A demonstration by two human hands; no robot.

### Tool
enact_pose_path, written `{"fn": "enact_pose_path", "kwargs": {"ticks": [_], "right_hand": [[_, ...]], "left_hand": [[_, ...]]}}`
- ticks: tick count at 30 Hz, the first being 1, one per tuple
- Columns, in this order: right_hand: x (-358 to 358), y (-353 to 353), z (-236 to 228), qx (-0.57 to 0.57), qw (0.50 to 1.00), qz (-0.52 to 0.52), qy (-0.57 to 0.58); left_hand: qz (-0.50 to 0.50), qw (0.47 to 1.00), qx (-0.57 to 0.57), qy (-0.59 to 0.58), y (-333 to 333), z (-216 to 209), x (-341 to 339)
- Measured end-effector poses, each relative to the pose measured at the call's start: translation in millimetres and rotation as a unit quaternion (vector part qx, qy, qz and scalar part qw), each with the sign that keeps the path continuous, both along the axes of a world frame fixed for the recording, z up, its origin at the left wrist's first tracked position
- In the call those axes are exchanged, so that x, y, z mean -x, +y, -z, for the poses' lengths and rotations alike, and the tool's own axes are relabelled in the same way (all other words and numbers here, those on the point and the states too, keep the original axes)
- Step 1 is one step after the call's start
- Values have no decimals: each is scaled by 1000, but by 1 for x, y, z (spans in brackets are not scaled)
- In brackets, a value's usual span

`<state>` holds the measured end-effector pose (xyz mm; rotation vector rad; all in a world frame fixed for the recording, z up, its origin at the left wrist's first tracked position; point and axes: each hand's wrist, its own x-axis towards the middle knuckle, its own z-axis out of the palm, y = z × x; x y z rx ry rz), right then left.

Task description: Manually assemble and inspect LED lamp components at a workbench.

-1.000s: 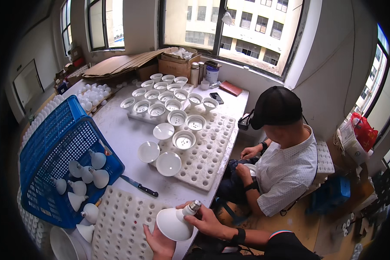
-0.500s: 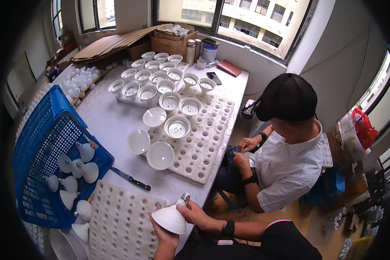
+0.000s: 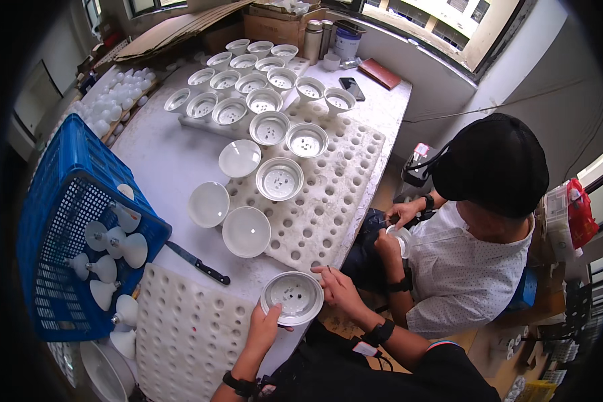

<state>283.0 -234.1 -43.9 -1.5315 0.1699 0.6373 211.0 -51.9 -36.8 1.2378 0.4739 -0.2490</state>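
Observation:
My left hand [image 3: 264,328] grips a white bulb housing [image 3: 289,317] by its near left rim, thumb over the edge. The housing's open face is turned up, showing a pale disc inside with small dark spots; its screw base is hidden below. Beside its right rim is my right hand [image 3: 345,293], forefinger stretched out and the fingers partly apart; whether they touch the rim I cannot tell. Just beyond lie smooth white round covers [image 3: 246,232]. Several similar open housings [image 3: 279,179] stand face up in a holed foam board [image 3: 308,231].
A blue plastic crate [image 3: 80,164] lies tipped at the left with several white bulbs [image 3: 105,268] in it. A black-handled knife [image 3: 208,269] rests beside another foam board [image 3: 181,321]. To the right sits a co-worker [image 3: 472,248], working on a small white piece.
The bulb housing has been turned from base up to face up. My right hand has come off its screw base and moved to the rim's right side. The view has shifted slightly.

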Motion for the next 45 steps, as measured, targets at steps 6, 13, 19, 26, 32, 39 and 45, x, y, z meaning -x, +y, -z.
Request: {"fn": "enact_pose_path", "kwargs": {"ticks": [6,13,19,26,32,39,45], "right_hand": [[-50,2,1,164,966,-37,-197],[-86,-1,49,285,927,-152,-191],[-85,-10,73,206,960,-125,-140],[-111,-5,33,225,949,-211,-64],[-133,2,40,186,967,-119,-125],[-137,6,51,190,951,-62,-236],[-140,14,26,170,945,-15,-280]], "left_hand": [[-19,999,-4,32,-16,21,-51],[-10,995,-40,87,-22,68,-86],[33,974,-225,18,-24,81,-93],[78,990,-5,119,14,94,-79],[123,969,-17,213,15,62,-91],[199,951,-207,113,24,34,-69],[119,952,-200,199,33,29,-42]]}}
